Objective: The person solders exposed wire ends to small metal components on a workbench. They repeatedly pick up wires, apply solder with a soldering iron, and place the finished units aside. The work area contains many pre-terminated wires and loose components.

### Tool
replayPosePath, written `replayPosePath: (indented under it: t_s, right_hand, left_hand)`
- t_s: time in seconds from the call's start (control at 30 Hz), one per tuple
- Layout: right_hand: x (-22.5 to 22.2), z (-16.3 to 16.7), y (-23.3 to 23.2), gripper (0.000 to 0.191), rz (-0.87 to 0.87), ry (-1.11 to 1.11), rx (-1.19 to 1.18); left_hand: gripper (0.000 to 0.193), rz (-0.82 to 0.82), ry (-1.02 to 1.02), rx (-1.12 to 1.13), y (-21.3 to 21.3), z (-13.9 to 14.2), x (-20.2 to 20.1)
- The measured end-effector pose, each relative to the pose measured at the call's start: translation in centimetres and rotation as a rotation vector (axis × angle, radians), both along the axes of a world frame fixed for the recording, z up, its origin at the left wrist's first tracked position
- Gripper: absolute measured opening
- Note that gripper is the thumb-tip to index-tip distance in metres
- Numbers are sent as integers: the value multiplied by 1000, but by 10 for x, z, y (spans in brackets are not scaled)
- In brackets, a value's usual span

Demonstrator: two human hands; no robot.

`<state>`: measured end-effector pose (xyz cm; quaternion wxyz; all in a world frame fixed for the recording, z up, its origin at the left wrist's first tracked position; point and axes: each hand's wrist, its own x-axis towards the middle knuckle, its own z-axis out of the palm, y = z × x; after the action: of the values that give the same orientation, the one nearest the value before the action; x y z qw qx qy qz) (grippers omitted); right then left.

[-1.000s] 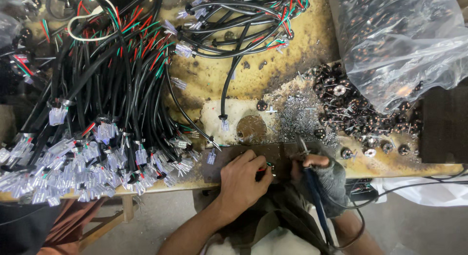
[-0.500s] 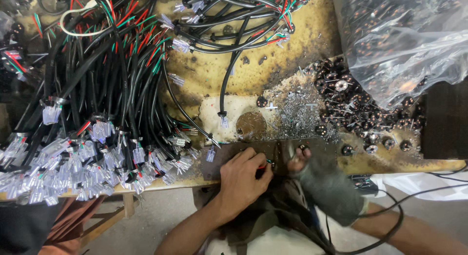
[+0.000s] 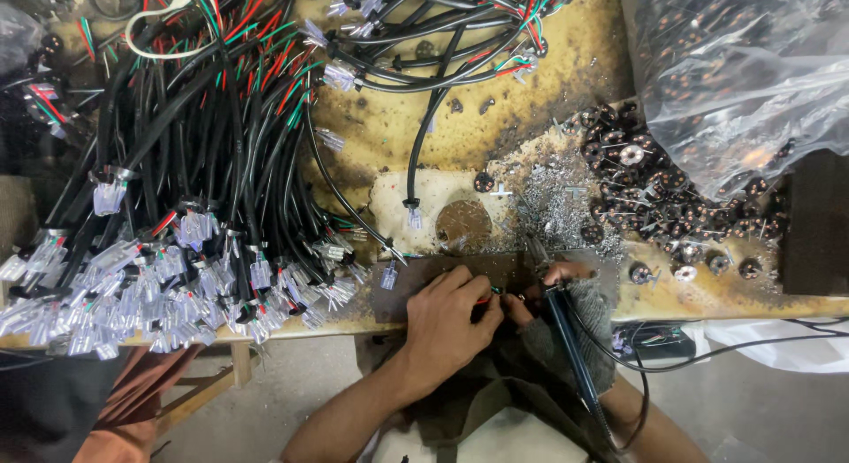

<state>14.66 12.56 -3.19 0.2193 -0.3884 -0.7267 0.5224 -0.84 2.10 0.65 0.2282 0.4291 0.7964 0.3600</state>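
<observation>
Since the earlier frames, the right hand [image 3: 579,308] has swung its soldering iron [image 3: 566,326] from lying flat to tip-down at the dark work plate [image 3: 460,273] on the desk [image 3: 566,74]. Closed around the iron's handle, it sits right of the left hand [image 3: 451,317], which pinches thin red and green wire ends [image 3: 489,295] at the plate's near edge. Left of the plate lies a big heap of cables with clear connectors [image 3: 177,277]; right of it, small round black parts [image 3: 672,206] wait beside a plastic bag [image 3: 734,74], so much seems left.
</observation>
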Motion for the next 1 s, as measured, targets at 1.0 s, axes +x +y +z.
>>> replayPosePath:
  t_s: [1.0]
  right_hand:
    - [-5,-20,10,44,117,-236,60]
  left_hand:
    - [72,371,828,-535,2,22,-101]
